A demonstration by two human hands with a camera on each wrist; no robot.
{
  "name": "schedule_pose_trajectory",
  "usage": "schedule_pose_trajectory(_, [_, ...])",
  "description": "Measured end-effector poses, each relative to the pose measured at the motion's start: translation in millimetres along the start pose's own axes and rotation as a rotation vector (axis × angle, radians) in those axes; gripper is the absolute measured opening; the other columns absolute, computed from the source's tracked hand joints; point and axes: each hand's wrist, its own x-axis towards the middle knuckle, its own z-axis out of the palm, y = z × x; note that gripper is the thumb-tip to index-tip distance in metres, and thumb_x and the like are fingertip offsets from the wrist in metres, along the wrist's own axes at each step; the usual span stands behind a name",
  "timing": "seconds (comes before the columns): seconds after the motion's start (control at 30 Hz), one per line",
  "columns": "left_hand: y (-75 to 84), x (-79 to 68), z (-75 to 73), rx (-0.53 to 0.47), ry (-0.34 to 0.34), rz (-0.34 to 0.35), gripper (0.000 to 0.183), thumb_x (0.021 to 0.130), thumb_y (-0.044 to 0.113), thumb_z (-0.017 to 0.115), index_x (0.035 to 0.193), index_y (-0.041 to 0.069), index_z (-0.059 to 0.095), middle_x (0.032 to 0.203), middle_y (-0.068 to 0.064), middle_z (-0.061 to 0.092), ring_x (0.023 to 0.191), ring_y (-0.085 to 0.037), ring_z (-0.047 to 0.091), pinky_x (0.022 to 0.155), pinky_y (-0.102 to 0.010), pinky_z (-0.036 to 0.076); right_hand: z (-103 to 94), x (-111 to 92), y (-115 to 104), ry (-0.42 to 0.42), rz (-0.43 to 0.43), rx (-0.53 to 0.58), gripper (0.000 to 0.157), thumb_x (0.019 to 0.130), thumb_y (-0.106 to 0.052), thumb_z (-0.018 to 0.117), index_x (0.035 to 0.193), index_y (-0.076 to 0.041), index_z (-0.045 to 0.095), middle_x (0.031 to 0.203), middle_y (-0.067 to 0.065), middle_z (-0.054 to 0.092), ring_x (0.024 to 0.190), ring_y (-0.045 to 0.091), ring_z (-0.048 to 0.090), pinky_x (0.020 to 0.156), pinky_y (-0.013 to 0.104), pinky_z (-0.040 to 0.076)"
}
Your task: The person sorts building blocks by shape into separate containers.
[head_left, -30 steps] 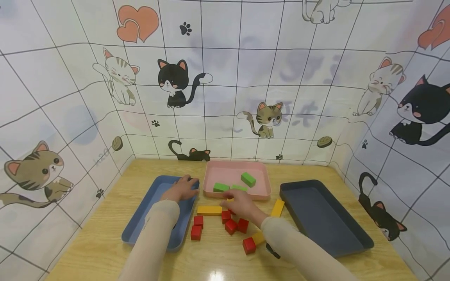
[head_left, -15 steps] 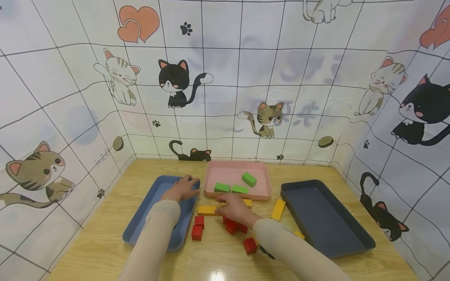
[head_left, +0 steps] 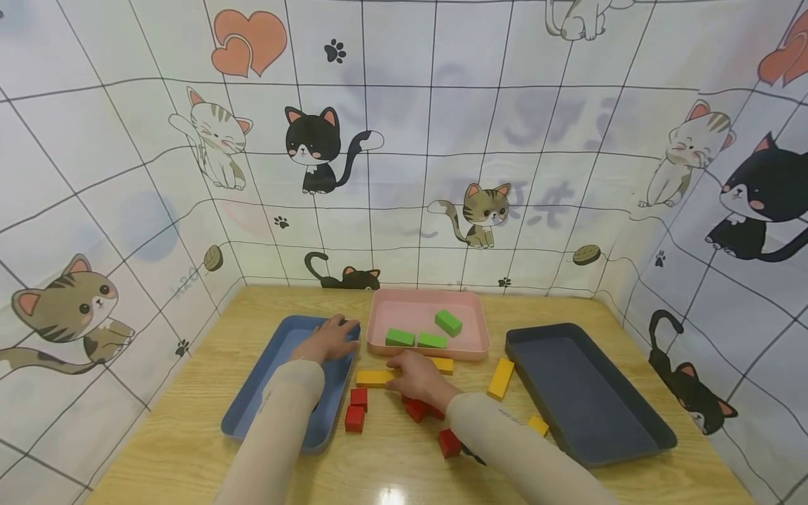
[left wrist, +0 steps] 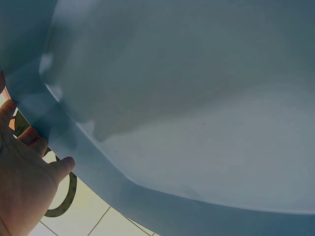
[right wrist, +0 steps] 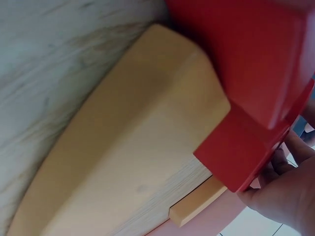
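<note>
My left hand point(head_left: 326, 339) rests at the far right corner of a blue tray point(head_left: 278, 358). Its fingers, slightly bent, touch the tray's outer wall point(left wrist: 88, 147) in the left wrist view. At the middle of the table, my right hand point(head_left: 416, 375) reaches down among red cubes and yellow blocks. Thumb and curled fingers hold the edges of a red cube point(right wrist: 236, 147) in the right wrist view; the hand hides this cube from above. The near end of a yellow block point(right wrist: 128, 142) sits close to it. Another red cube point(head_left: 416, 409) shows just below the palm.
A pink tray point(head_left: 429, 355) with green blocks point(head_left: 449, 322) stands at the back. A dark grey tray point(head_left: 587, 400) lies right. Yellow blocks point(head_left: 501, 379) and red cubes point(head_left: 355, 419) lie between the trays. Patterned walls point(head_left: 391, 231) border the table point(head_left: 372, 470).
My right hand has moved left and nearer, down over the red cubes, staying there over the last half second. More of the yellow block behind it shows. My left hand has stayed put.
</note>
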Motion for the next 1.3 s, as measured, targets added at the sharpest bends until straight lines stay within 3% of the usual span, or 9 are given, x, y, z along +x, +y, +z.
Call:
schedule_pose_trajectory(0.2, [-0.3, -0.1, -0.2, 0.0, 0.0, 0.005, 0.058, 0.102, 0.037, 0.053, 0.154, 0.017, 0.037, 0.159, -0.022, 0.021, 0.146, -0.043, 0.019, 0.114, -0.063, 0.017, 3.0, 1.7, -3.6, -0.026, 0.039, -0.041, 0.042, 0.085, -0.026, 0.078, 0.123, -0.009, 0.071, 0.12, 0.003, 0.067, 0.111, 0.021, 0.06, 0.097, 0.039, 0.049])
schedule_pose_trajectory(0.4, [-0.5, 0.8, 0.5, -0.011, 0.0, 0.0, 0.059, 0.103, 0.038, 0.052, 0.155, 0.017, 0.035, 0.16, -0.022, 0.02, 0.147, -0.042, 0.018, 0.114, -0.063, 0.016, 7.4, 1.6, -4.5, 0.007, -0.019, -0.193, 0.036, 0.086, -0.022, 0.076, 0.119, -0.009, 0.072, 0.117, 0.003, 0.068, 0.114, 0.022, 0.059, 0.101, 0.042, 0.045])
schedule_pose_trajectory(0.6, [-0.5, -0.1, 1.3, -0.015, 0.003, 0.0, 0.059, 0.103, 0.037, 0.052, 0.155, 0.015, 0.036, 0.16, -0.023, 0.02, 0.146, -0.044, 0.017, 0.114, -0.063, 0.016, 8.0, -0.9, -4.2, 0.072, -0.08, -0.226, 0.03, 0.083, -0.019, 0.076, 0.112, -0.01, 0.075, 0.107, 0.003, 0.07, 0.104, 0.023, 0.062, 0.092, 0.048, 0.047])
schedule_pose_trajectory(0.7, [-0.5, -1.1, 1.0, -0.017, 0.008, 0.009, 0.058, 0.103, 0.036, 0.052, 0.154, 0.015, 0.037, 0.159, -0.023, 0.021, 0.146, -0.044, 0.018, 0.114, -0.064, 0.016, 6.8, -1.1, -3.5, 0.081, -0.108, -0.197, 0.03, 0.083, -0.017, 0.075, 0.112, -0.009, 0.076, 0.107, 0.003, 0.071, 0.103, 0.023, 0.062, 0.091, 0.046, 0.049])
schedule_pose_trajectory(0.83, [-0.6, -0.3, 1.1, -0.01, 0.015, 0.014, 0.058, 0.103, 0.037, 0.052, 0.154, 0.016, 0.037, 0.159, -0.023, 0.021, 0.146, -0.043, 0.018, 0.114, -0.064, 0.016, 2.6, 0.4, -3.6, 0.062, -0.105, -0.125, 0.031, 0.085, -0.015, 0.074, 0.115, -0.007, 0.074, 0.112, 0.003, 0.071, 0.11, 0.024, 0.061, 0.099, 0.045, 0.046])
schedule_pose_trajectory(1.13, [0.9, 0.2, 1.2, -0.006, 0.014, 0.018, 0.057, 0.103, 0.035, 0.052, 0.154, 0.014, 0.038, 0.159, -0.024, 0.021, 0.145, -0.044, 0.02, 0.114, -0.063, 0.017, -8.4, -3.9, -1.7, 0.061, 0.004, 0.034, 0.035, 0.087, -0.02, 0.074, 0.119, -0.008, 0.072, 0.117, 0.003, 0.068, 0.109, 0.021, 0.059, 0.096, 0.04, 0.048])
schedule_pose_trajectory(1.3, [1.6, -2.6, -0.9, -0.01, 0.007, 0.022, 0.056, 0.103, 0.034, 0.051, 0.154, 0.014, 0.037, 0.159, -0.025, 0.02, 0.145, -0.045, 0.019, 0.114, -0.064, 0.016, -15.9, -10.3, 1.8, 0.095, 0.02, 0.119, 0.033, 0.087, -0.019, 0.076, 0.118, -0.007, 0.072, 0.117, 0.005, 0.066, 0.107, 0.022, 0.058, 0.095, 0.042, 0.049])
